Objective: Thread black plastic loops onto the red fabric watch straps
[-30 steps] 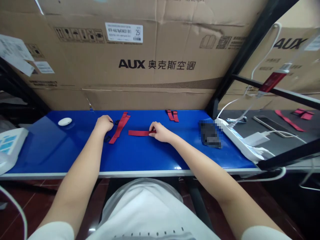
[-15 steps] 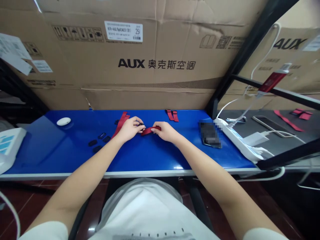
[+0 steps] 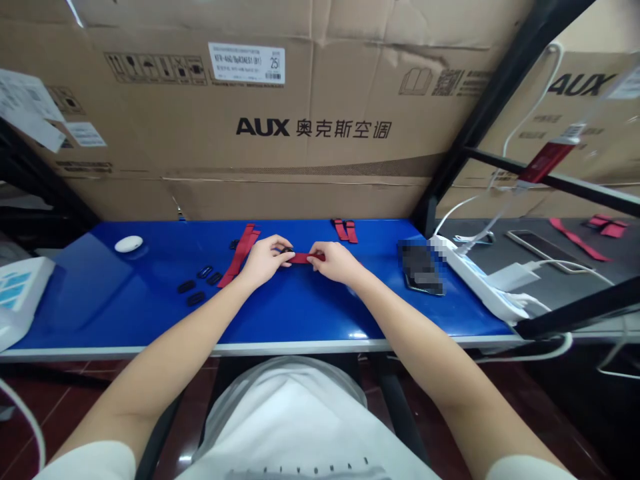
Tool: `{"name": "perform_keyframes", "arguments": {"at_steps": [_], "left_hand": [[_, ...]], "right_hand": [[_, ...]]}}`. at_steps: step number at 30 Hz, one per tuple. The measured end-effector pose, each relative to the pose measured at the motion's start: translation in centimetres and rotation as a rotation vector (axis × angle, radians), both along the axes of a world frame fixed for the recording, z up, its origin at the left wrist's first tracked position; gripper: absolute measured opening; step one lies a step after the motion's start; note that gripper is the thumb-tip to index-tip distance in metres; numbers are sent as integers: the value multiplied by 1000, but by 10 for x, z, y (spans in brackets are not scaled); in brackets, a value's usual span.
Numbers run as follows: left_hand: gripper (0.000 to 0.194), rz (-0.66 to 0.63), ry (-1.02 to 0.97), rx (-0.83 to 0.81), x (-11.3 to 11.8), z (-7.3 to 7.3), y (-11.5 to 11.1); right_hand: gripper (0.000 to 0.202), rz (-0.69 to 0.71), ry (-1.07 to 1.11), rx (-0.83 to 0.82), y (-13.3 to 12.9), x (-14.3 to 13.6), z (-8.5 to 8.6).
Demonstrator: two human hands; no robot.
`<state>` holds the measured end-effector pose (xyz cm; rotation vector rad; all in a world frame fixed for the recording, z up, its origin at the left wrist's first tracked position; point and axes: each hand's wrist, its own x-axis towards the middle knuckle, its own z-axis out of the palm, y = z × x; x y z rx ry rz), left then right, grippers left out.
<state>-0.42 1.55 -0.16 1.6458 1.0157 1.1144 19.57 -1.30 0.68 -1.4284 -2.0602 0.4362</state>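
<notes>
Red strap (image 3: 301, 258), plain blue tabletop (image 3: 300, 307).

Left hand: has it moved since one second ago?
Yes, rightward: the left hand was left of the central AUX lettering and is now below it, nearer the right hand.

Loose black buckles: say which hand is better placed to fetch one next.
Left, I'd judge: the left hand is nearer the black buckles; the right hand is farther off, pinching the red strap.
</notes>
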Motion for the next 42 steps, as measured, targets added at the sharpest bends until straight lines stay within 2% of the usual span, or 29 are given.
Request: {"name": "perform_keyframes", "arguments": {"at_steps": [3,6,10,16,21,25,29,33,35,39,42], "left_hand": [[30,-83,-64,-25,6,0,-4],[34,-129,-170,-74,8,1,-6],[43,-134,-251,-136,5,4,-8],[48,-154,-233,-190,3,6,-10],[52,-120,-266,-247,5,5,-10],[58,-146,-274,-246,4,1,-8],[65,-178,-169,-179,3,1,-7],[49,-152,-2,5,4,8,-11],[38,-124,4,67,5,11,-13],[41,-132,-107,-21,7,12,-13],[47,-138,-103,-66,6,11,-12]], "right_hand": [[7,41,4,-10,-3,-4,1],[10,106,126,-42,-2,-4,1],[12,163,296,-115,2,0,0],[22,248,365,-120,1,2,5],[26,294,413,-139,0,1,3],[25,240,436,-132,2,-1,0],[21,183,469,-124,4,-3,-4],[22,223,526,-197,3,-2,-2],[25,238,575,-234,1,-1,1],[27,214,623,-257,-2,-1,6],[29,169,640,-238,-2,-2,8]]}}
